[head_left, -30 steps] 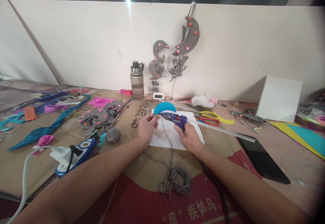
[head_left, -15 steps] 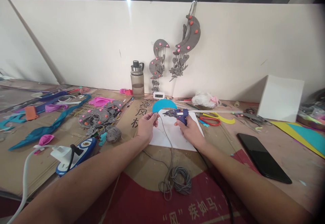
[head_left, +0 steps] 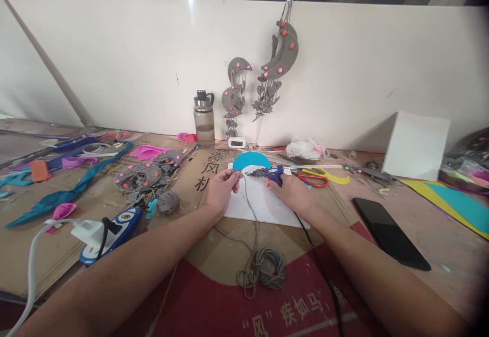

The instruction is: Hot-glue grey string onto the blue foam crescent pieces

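Swung since a second ago: glue gun (head_left: 270, 174), now level, nozzle pointing left at the crescent's tip. Lower left of centre: left hand (head_left: 222, 189), grip pinched on blue crescent (head_left: 251, 161) and grey cord (head_left: 250, 209) over white sheet (head_left: 263, 207). Centre: right hand (head_left: 291, 193), grip clamped on glue gun. Lower centre: cord coil (head_left: 267, 268) on desk (head_left: 420, 235). Right: scissors (head_left: 315, 179), phone (head_left: 389, 232).

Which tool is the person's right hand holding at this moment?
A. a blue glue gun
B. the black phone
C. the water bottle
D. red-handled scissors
A: the right hand grips the blue glue gun, nozzle pointed toward the blue crescent piece held by the left hand; the scissors lie on the table behind it.
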`<state>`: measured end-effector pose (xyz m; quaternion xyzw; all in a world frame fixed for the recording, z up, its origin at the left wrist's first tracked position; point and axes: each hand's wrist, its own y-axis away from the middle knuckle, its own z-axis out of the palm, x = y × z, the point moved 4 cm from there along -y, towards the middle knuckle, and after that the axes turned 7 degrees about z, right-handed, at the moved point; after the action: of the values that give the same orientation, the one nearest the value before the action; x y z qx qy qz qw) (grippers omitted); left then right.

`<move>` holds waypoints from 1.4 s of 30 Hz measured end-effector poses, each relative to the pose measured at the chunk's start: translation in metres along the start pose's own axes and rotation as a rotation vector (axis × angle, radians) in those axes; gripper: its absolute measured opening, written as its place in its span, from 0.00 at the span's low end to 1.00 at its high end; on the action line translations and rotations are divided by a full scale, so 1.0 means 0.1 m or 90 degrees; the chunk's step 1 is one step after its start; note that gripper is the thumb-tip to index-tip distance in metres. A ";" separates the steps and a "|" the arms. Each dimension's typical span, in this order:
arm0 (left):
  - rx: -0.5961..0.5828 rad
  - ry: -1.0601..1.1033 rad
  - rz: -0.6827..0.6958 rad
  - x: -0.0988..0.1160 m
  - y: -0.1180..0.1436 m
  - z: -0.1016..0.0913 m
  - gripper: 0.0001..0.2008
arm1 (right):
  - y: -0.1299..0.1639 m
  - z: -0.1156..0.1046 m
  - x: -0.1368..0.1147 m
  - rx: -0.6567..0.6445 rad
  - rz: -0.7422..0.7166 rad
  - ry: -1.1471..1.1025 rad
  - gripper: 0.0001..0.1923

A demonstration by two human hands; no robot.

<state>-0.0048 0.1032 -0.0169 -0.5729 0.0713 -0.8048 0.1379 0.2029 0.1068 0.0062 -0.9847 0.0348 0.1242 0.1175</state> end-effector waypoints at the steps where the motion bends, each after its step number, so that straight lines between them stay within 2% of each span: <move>1: -0.004 -0.003 0.001 0.01 0.00 0.01 0.11 | 0.02 -0.02 -0.01 0.011 -0.004 0.018 0.23; 5: -0.015 -0.015 0.005 0.01 0.01 0.01 0.10 | 0.16 -0.19 -0.18 0.128 -0.080 0.026 0.15; 6: -0.016 -0.021 0.009 0.01 0.01 0.01 0.10 | 0.21 -0.22 -0.25 0.149 -0.118 -0.011 0.12; 8: -0.024 -0.045 0.024 0.03 0.02 0.01 0.10 | 0.29 -0.20 -0.39 0.138 -0.192 -0.144 0.07; 10: -0.039 -0.088 0.043 0.05 0.03 0.03 0.10 | 0.33 -0.10 -0.50 0.070 -0.203 -0.326 0.07; 14: -0.069 -0.163 0.069 0.11 0.09 0.07 0.09 | 0.35 0.17 -0.64 -0.148 -0.105 -0.689 0.14; 17: -0.087 -0.194 0.092 0.14 0.12 0.10 0.10 | 0.36 0.22 -0.66 -0.238 -0.021 -0.825 0.16; 22: -0.104 -0.191 0.072 0.15 0.13 0.10 0.10 | 0.37 0.15 -0.59 -0.216 0.062 -0.851 0.16; 26: -0.134 -0.179 0.045 0.15 0.14 0.13 0.11 | 0.35 0.13 -0.54 -0.154 0.085 -0.864 0.18; 32: -0.183 -0.141 0.046 0.13 0.14 0.14 0.12 | 0.35 0.10 -0.52 -0.107 0.093 -0.830 0.16; 42: -0.200 -0.095 0.030 0.13 0.15 0.16 0.12 | 0.36 0.13 -0.50 -0.068 0.068 -0.807 0.15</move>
<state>0.0085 0.0858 -0.0040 -0.6438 0.1995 -0.7354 0.0703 0.1483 0.0769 -0.0016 -0.7212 0.0016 0.6901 0.0597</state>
